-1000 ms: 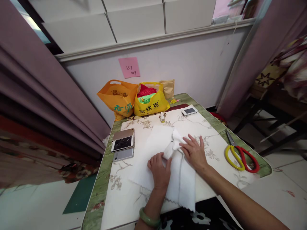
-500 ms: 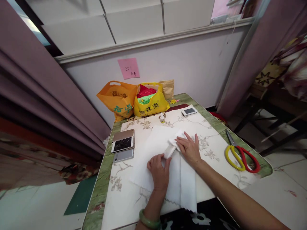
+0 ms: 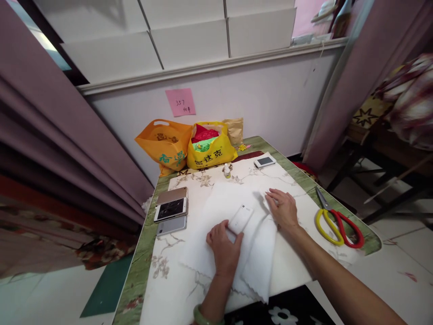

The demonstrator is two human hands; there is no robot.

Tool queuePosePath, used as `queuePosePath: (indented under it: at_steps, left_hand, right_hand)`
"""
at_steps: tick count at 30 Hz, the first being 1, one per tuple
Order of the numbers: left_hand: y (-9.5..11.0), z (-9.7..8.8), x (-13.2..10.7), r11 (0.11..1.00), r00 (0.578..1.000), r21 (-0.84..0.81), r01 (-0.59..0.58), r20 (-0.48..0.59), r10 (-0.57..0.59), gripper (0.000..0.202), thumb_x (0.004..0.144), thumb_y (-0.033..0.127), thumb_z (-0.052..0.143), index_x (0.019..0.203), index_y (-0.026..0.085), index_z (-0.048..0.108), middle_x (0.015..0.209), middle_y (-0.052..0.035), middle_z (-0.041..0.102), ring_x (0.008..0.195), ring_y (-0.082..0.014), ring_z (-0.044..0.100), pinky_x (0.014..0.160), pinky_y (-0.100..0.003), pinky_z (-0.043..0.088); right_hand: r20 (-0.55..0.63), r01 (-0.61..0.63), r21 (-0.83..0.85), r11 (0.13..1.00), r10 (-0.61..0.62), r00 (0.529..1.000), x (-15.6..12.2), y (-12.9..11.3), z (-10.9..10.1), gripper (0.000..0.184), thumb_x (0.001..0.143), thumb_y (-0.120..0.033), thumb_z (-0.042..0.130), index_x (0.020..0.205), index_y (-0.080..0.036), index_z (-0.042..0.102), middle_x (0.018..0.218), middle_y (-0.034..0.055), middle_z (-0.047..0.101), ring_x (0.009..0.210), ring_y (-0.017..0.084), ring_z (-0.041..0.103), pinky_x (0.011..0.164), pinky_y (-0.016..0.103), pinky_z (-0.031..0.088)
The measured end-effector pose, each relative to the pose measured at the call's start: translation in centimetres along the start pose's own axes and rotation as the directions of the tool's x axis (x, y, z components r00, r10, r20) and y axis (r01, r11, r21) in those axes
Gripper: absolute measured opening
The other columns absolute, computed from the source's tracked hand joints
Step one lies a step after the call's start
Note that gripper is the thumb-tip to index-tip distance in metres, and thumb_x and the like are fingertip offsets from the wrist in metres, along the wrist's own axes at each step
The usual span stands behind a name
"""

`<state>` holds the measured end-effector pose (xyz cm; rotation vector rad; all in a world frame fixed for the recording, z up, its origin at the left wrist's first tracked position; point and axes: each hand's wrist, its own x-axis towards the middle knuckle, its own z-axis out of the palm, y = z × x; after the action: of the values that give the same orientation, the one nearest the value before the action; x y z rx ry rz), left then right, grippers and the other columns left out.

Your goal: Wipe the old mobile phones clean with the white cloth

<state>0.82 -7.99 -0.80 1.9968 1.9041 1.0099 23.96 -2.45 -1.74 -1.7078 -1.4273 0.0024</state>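
Observation:
A white phone (image 3: 241, 217) lies back up, at a slant, on a white cloth (image 3: 209, 216) with a zigzag edge. My left hand (image 3: 224, 247) grips the phone's near end, thumb on one side and fingers on the other. To the right, my right hand (image 3: 284, 209) pinches a lifted edge of the same cloth between thumb and fingers, apart from the phone. Part of the cloth is folded over towards me on the right.
Several phones (image 3: 172, 209) lie at the left, another phone (image 3: 264, 161) at the back right. A small bottle (image 3: 227, 171) stands behind the cloth. Scissors (image 3: 338, 223) rest near the right edge. An orange bag (image 3: 165, 144) and a yellow bag (image 3: 212, 155) stand at the back.
My right hand has moved right, drawing the cloth off the phone, whose back now shows. My left hand stays at the phone's near end.

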Motion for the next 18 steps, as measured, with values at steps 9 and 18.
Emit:
queuePosePath:
  at_steps: [9,18]
  left_hand:
    - [-0.5,0.6,-0.3,0.976,0.991,-0.171,-0.134,-0.039,0.129,0.061,0.08,0.018,0.057,0.137,0.019,0.035,0.119,-0.0124,0.055,0.111,-0.0258,0.054,0.095,-0.044,0.044]
    - [-0.9,1.5,-0.9,0.944,0.956,-0.163,-0.287,-0.111,0.272,0.054,0.084,0.013,0.052,0.136,0.017,0.036,0.123,-0.0154,0.054,0.117,-0.0251,0.053,0.097,-0.043,0.048]
  right_hand:
    - [0.177,0.279,0.199,0.939,-0.315,0.933,-1.6,-5.7,-0.5,0.025,0.095,-0.036,0.049,0.103,-0.028,0.072,0.102,0.0034,0.074,0.096,0.021,0.066,0.093,0.041,0.045]
    - [0.222,0.479,0.193,0.856,-0.513,0.829,-2.8,-6.0,0.4,0.025,0.095,-0.027,0.05,0.112,-0.03,0.068,0.109,0.0011,0.072,0.111,0.019,0.062,0.11,0.049,0.026]
